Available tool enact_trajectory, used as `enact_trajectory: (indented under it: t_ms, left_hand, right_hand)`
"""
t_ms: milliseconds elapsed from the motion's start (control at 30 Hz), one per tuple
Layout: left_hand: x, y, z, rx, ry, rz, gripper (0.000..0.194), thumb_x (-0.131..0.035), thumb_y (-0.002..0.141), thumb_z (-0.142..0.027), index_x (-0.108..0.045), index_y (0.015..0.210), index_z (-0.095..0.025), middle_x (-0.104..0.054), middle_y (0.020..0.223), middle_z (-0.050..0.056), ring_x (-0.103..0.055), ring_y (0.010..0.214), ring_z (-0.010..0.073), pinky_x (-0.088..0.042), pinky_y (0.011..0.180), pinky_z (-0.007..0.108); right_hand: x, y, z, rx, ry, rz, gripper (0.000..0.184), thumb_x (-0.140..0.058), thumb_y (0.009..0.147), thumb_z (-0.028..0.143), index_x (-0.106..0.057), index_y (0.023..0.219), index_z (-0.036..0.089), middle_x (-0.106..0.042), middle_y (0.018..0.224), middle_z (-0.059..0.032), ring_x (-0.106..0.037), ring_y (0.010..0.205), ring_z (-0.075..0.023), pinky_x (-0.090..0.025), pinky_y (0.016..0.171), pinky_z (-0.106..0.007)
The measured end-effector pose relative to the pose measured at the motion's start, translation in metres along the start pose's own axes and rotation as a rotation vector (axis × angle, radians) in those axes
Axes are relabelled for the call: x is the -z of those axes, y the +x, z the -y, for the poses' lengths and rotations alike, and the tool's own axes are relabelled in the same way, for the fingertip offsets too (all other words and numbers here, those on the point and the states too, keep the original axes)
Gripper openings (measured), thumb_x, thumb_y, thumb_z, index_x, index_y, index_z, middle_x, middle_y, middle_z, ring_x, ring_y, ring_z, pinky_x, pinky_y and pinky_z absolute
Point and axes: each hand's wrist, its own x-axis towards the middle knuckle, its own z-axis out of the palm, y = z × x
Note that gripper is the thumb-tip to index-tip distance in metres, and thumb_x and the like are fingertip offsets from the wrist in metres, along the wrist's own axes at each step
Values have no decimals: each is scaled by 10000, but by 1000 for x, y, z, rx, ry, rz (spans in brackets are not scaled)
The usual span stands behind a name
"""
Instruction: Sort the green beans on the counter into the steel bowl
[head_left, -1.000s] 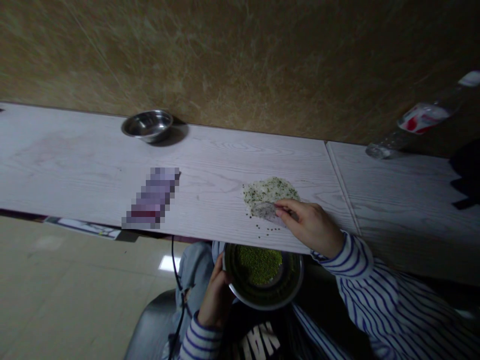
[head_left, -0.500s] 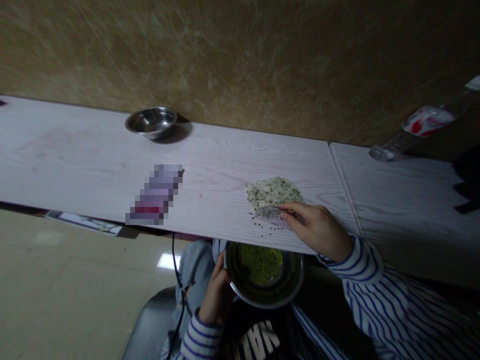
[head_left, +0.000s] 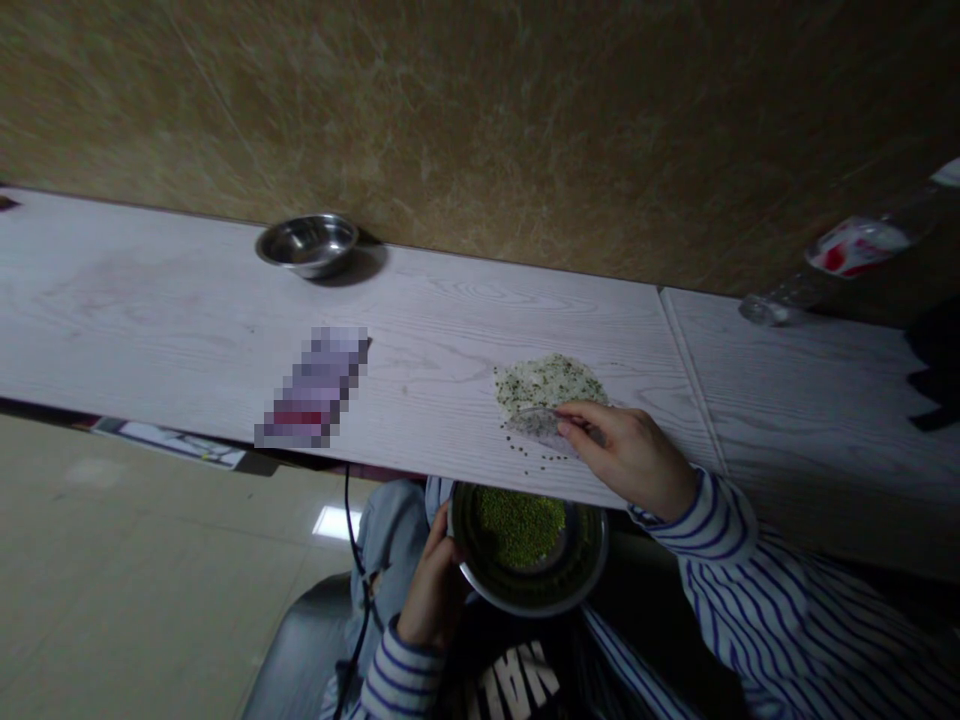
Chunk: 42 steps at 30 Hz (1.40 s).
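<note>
My left hand (head_left: 435,583) grips the left rim of a steel bowl (head_left: 529,608) on my lap, just below the table edge. Green beans (head_left: 520,525), small and round, lie inside it. On the table is a flat heap of white grains mixed with green beans (head_left: 550,380). My right hand (head_left: 636,455) pinches a thin, greyish, leaf-shaped piece (head_left: 531,427) between thumb and fingers, low over the near side of the heap; its exact kind is unclear. Several loose beans (head_left: 526,448) are scattered in front of it, near the table's edge.
Against the wall at the left stands another steel bowl (head_left: 309,258). A blurred-out flat object (head_left: 319,385) lies near the front edge of the pale table (head_left: 427,350). A clear plastic bottle (head_left: 825,265) is at the right. A black cable (head_left: 349,560) hangs by my leg.
My right hand and the greyish piece have shifted very slightly left. My left hand and the bowl of beans stay in place. The view has moved a little.
</note>
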Motion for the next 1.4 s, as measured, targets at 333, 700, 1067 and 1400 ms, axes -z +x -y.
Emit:
enact_trajectory:
  t_ms: [333, 700, 1067, 1400]
  left_hand:
    - [5, 2, 0, 27, 6, 35, 545, -694, 660, -177, -735, 1191, -291, -767, 1117, 62, -667, 1091, 348, -532, 888, 431]
    - [7, 3, 1, 7, 10, 6, 564, -692, 655, -185, -714, 1211, -284, -752, 1186, 67, -651, 1150, 359, -527, 906, 431]
    - [6, 1, 2, 8, -37, 7, 547, -699, 650, -177, -732, 1189, -262, -756, 1145, 56, -657, 1129, 333, -504, 979, 446]
    - [3, 0, -2, 0, -4, 54, 581, -682, 647, -187, -732, 1221, -266, -750, 1160, 64, -629, 1187, 339, -498, 1012, 458]
  right_hand:
    - [2, -2, -16, -85, 46, -80, 216, -622, 899, 177, -788, 1038, 175, -831, 873, -71, -792, 749, -215, -635, 720, -304]
    - [1, -1, -16, -100, 59, -84, 203, -622, 891, 194, -784, 1014, 198, -827, 845, -57, -784, 716, -205, -625, 678, -290]
    - [1, -2, -10, -80, 37, -38, 216, -616, 898, 189, -789, 1027, 193, -829, 849, -60, -791, 750, -212, -627, 693, -297]
    - [2, 0, -9, -76, 55, -37, 204, -627, 887, 177, -792, 1003, 210, -830, 848, -48, -786, 728, -204, -633, 686, -297]
